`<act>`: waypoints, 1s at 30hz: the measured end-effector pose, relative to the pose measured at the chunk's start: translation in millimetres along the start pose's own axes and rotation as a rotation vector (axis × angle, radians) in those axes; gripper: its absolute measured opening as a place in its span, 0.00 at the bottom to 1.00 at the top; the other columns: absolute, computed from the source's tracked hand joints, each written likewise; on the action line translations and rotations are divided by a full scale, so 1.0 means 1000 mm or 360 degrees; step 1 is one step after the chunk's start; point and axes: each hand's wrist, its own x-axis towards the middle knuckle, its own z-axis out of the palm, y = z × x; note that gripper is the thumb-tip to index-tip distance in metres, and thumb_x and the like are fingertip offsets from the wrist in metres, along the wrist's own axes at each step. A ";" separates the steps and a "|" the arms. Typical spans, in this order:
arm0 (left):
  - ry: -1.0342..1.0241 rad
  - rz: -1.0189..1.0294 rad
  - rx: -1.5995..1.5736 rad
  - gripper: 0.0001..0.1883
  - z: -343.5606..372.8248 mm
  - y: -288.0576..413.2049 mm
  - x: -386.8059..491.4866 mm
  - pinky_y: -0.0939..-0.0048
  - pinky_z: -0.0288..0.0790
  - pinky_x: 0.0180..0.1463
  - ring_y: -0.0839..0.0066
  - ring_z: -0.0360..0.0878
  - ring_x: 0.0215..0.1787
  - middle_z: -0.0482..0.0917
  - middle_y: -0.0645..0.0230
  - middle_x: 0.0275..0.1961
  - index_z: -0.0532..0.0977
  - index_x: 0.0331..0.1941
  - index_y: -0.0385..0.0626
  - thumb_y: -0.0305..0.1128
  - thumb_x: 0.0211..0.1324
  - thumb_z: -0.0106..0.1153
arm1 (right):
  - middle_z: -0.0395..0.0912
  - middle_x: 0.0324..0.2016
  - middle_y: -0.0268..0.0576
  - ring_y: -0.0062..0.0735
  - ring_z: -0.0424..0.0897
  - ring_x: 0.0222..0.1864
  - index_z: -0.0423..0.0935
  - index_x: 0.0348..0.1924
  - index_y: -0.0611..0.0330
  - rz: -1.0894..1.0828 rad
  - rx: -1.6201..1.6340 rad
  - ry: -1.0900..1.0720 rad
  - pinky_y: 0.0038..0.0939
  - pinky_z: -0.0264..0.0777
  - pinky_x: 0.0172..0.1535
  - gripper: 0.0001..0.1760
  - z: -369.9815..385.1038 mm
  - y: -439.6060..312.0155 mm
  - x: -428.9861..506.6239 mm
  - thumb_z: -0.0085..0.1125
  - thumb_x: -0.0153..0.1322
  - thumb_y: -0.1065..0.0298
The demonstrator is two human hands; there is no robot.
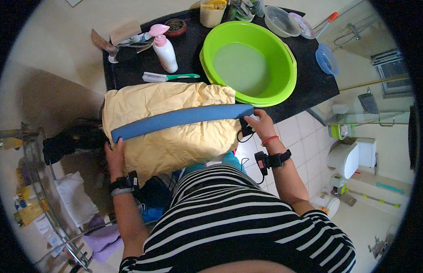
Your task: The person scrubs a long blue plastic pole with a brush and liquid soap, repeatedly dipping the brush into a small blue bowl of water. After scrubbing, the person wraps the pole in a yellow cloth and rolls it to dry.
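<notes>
A long blue padded strip lies in a gentle arc across a pale yellow cloth. The wrinkled cloth covers the near part of the black counter and hangs over its front edge. My right hand pinches the strip's right end, where something small and white shows by the fingers. At the other end, my left hand has its thumb on the strip's lower corner; some of its fingers are hidden. Behind the cloth are a green-handled scrub brush and a green plastic basin holding cloudy water.
A white pump bottle with a pink top stands on the black counter. Farther back are a cream container and a clear bowl. A metal rack is at left; a toilet is at right.
</notes>
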 end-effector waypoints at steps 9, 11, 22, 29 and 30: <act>-0.0474 -0.0197 -0.1085 0.25 -0.013 0.021 0.010 0.65 0.73 0.52 0.66 0.79 0.48 0.78 0.60 0.52 0.68 0.61 0.39 0.38 0.63 0.61 | 0.78 0.30 0.33 0.19 0.74 0.23 0.75 0.43 0.58 0.0483 0.1181 -0.0385 0.21 0.63 0.21 0.17 -0.006 -0.038 -0.017 0.66 0.69 0.57; -0.0592 -0.0197 -0.1219 0.26 -0.014 0.016 0.009 0.63 0.73 0.57 0.62 0.78 0.54 0.77 0.58 0.56 0.66 0.63 0.39 0.42 0.67 0.55 | 0.78 0.30 0.35 0.20 0.74 0.23 0.75 0.42 0.57 0.0640 0.1334 -0.0598 0.22 0.65 0.21 0.15 -0.012 -0.043 -0.023 0.64 0.71 0.56; -0.0745 -0.0516 -0.1689 0.28 0.005 0.036 -0.016 0.58 0.71 0.61 0.59 0.77 0.57 0.76 0.56 0.59 0.66 0.63 0.37 0.47 0.69 0.48 | 0.67 0.20 0.30 0.14 0.61 0.15 0.70 0.35 0.53 0.1112 0.2458 -0.1042 0.15 0.52 0.15 0.08 0.019 -0.056 -0.035 0.58 0.74 0.62; -0.0554 -0.0330 -0.1750 0.31 -0.025 0.031 -0.088 0.52 0.65 0.66 0.55 0.71 0.62 0.72 0.57 0.64 0.67 0.64 0.42 0.51 0.63 0.51 | 0.66 0.22 0.29 0.15 0.59 0.14 0.68 0.35 0.52 0.0919 0.2590 -0.0790 0.17 0.49 0.17 0.06 -0.011 -0.030 -0.046 0.57 0.72 0.70; -0.0618 -0.0302 -0.1809 0.30 -0.022 0.043 -0.112 0.52 0.67 0.65 0.55 0.73 0.61 0.73 0.56 0.62 0.67 0.63 0.41 0.51 0.64 0.49 | 0.67 0.22 0.30 0.15 0.59 0.14 0.68 0.36 0.52 0.0955 0.2591 -0.0721 0.17 0.49 0.16 0.06 -0.027 -0.019 -0.049 0.56 0.72 0.70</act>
